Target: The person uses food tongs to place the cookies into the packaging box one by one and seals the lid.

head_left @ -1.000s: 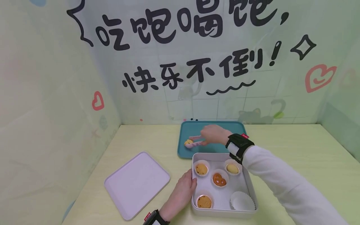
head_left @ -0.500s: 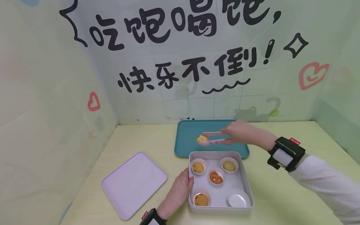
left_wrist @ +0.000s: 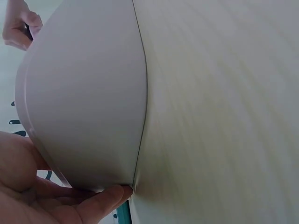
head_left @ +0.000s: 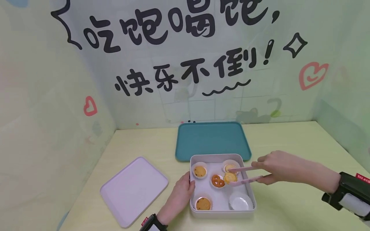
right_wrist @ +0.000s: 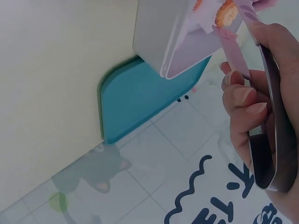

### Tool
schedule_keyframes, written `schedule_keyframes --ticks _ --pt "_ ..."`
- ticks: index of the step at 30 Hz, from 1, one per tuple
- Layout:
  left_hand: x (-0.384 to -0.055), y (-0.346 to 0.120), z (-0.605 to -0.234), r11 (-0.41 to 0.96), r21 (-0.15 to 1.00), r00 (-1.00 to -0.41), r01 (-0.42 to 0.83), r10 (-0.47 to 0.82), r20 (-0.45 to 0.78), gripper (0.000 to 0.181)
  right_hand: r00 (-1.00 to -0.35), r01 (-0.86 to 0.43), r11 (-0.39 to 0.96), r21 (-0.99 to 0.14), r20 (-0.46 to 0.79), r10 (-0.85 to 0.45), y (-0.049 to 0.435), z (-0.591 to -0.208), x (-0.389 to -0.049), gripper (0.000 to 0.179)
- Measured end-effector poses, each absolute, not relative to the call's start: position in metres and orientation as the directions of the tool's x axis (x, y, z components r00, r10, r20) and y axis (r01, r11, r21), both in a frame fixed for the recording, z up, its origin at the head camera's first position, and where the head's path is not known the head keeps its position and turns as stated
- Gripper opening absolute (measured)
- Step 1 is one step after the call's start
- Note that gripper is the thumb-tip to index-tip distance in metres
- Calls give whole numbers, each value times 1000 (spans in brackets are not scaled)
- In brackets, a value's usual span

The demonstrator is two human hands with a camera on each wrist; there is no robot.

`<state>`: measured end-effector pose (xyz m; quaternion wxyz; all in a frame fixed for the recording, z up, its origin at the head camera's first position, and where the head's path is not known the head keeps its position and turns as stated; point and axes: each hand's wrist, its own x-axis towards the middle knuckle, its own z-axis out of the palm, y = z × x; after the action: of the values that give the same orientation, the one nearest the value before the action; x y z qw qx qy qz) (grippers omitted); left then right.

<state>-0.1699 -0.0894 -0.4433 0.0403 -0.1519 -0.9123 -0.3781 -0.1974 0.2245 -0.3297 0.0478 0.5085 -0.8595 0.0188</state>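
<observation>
The right hand [head_left: 278,166], its grip curled round pink tongs [head_left: 245,182] pinching a scalloped cookie [head_left: 230,177] over the pale box [head_left: 222,214], should squeeze only lightly while the left hand [head_left: 180,190] grips the box's side.

Table [head_left: 277,138] beneath trays [head_left: 212,141], box [head_left: 222,214]

Black Chinese lettering [head_left: 195,74] on the wall [head_left: 200,110] reads "吃饱喝饱," over "快乐不倒!"; white marks on the red tag [head_left: 362,178] of the right wrist strap [head_left: 344,184] are illegible.
</observation>
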Motion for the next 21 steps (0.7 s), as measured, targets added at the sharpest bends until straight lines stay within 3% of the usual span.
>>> schedule_keyframes --ticks 15,21 --pt "-170 -91 -444 666 689 -957 284 246 156 32 -430 -901 423 97 -70 -900 213 -336 -173 19" --pt "-171 -90 -444 666 692 -958 279 246 149 32 -455 -886 437 152 -117 -883 203 -341 -173 21"
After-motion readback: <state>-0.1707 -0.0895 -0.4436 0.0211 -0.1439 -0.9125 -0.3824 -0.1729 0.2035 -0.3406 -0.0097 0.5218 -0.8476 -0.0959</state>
